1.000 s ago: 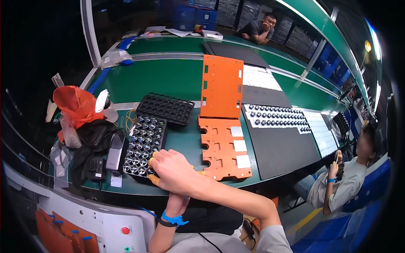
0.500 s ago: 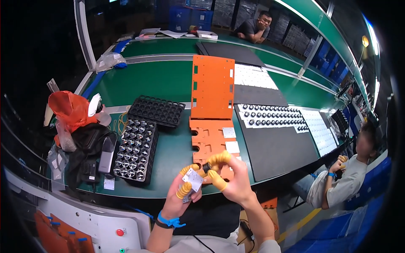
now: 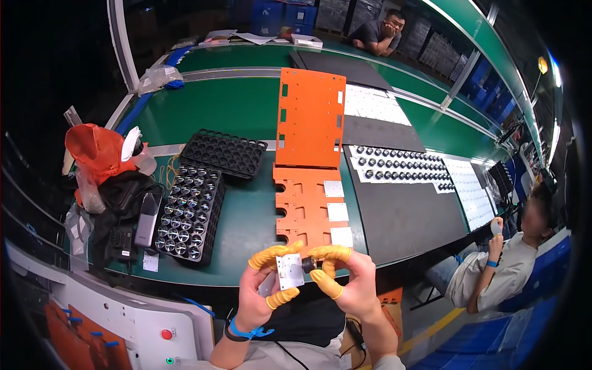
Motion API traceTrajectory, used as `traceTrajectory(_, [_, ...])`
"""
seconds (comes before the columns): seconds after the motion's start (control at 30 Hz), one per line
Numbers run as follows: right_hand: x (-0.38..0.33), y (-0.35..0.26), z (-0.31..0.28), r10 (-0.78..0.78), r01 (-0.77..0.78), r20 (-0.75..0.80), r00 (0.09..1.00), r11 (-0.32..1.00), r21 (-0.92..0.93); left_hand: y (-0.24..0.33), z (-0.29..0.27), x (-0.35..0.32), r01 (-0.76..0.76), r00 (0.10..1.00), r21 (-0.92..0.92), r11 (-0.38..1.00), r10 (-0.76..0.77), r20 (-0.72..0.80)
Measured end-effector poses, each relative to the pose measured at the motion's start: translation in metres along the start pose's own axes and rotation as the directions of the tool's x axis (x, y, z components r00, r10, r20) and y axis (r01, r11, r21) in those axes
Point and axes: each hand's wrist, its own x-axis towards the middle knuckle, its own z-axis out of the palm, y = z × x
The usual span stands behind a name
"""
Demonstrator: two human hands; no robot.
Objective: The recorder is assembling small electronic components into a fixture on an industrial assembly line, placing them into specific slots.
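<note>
My left hand [image 3: 262, 295], with yellow finger cots, holds a small square silver plate [image 3: 289, 271] just in front of the table edge. Against that plate my right hand [image 3: 347, 280] pinches a small dark round part [image 3: 307, 264]. An orange fixture plate [image 3: 312, 208] with three silver squares on it lies on the table just beyond my hands. To its left a black tray [image 3: 187, 213] holds several round lens-like parts.
An empty black tray [image 3: 223, 152] and a tall orange panel [image 3: 311, 117] lie further back. A black mat [image 3: 401, 213] carries rows of dark round parts [image 3: 401, 165]. An orange bag [image 3: 98, 151] and dark clutter sit far left. One person sits at right, another leans at the far end.
My hand left the tray of round parts and both hands came together near the table's front edge, now holding the silver plate and the dark part closer to me.
</note>
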Motion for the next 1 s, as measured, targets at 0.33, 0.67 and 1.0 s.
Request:
traceTrajectory(0.33, [-0.004, 0.002, 0.008, 0.102, -0.103, -0.02, 0.995, 0.991, -0.088, -0.014, 0.002, -0.001, -0.245, 0.954, 0.661, 0.71, 0.3, 0.032])
traceTrajectory(0.67, [0.0, 0.01, 0.007, 0.409, -0.412, 0.051, 0.911, 0.902, 0.131, -0.028, -0.006, 0.0, -0.324, 0.913, 0.773, 0.545, 0.393, 0.106])
traceTrajectory(1.0, [-0.003, 0.036, 0.005, -0.129, 0.185, 0.161, 0.978, 0.895, -0.405, -0.02, 0.005, 0.006, 0.148, 0.95, 0.073, 0.986, -0.121, -0.287])
